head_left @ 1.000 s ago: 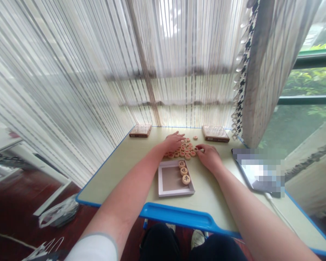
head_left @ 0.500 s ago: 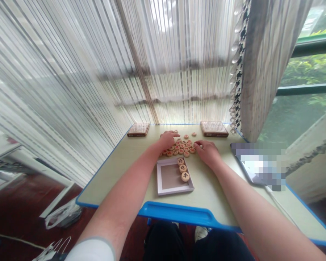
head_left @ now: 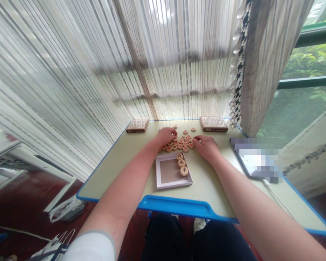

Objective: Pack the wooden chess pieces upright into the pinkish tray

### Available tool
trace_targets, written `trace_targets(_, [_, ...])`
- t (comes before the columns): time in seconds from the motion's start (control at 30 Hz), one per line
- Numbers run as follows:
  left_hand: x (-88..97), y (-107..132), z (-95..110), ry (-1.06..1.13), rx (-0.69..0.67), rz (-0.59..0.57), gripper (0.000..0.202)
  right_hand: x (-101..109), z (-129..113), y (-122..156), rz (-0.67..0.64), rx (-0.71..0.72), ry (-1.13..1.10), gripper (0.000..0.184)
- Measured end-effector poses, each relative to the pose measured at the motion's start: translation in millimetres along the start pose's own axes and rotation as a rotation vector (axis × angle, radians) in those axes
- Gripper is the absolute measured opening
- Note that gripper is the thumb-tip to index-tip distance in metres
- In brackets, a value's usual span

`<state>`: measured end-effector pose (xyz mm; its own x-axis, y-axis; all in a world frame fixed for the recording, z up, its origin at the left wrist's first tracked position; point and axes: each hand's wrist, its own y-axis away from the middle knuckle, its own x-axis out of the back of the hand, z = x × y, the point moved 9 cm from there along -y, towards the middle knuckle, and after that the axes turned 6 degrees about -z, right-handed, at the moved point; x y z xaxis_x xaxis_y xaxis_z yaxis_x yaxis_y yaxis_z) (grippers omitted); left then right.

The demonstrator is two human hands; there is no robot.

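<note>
Round wooden Chinese chess pieces [head_left: 180, 146] with red and black characters lie in a cluster on the table. My left hand [head_left: 167, 136] is at the cluster's left side, its thumb and fingers pinched on a Chinese chess piece at its upper edge. My right hand [head_left: 206, 145] rests at the right edge of the cluster with curled fingers; what they hold, if anything, is mostly hidden. Nearer to me lies a shallow open box [head_left: 159, 174]. Three pieces with black characters stand in a row along its right side, the lowest being a chariot piece [head_left: 184, 171].
Two flat boxes lie at the far edge, a left box [head_left: 137, 125] and a right box [head_left: 214, 124]. A blurred-out device [head_left: 241, 159] with a white cable is on the right. The table has a blue front tray [head_left: 176, 205]. Sheer curtains hang behind.
My left hand's outstretched finger has curled in, and the fingers now close at a piece. My right hand stays about where it was. The whole view has shifted slightly upward.
</note>
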<state>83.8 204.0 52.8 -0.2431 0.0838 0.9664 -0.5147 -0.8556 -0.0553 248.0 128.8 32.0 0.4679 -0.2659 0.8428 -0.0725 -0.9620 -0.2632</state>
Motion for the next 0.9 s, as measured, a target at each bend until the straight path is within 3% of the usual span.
trace_targets(0.3, [-2.4, 5, -3, 0.017, -0.031, 0.03, 0.029, -2, 9, -4, 0.042, -0.019, -0.055, 0.029])
trace_targets(0.53, [0.4, 13, 1, 0.065, -0.128, 0.031, 0.028, -1, 9, -4, 0.06, -0.002, -0.057, 0.028])
trace_targets(0.77, [1.5, 12, -12, 0.05, -0.06, 0.077, 0.025, -3, 10, -4, 0.049, -0.008, -0.053, 0.028])
trace_targets(0.9, [11.8, 14, -33, 0.082, 0.017, 0.14, 0.03, -3, 9, -4, 0.054, -0.004, -0.042, 0.028])
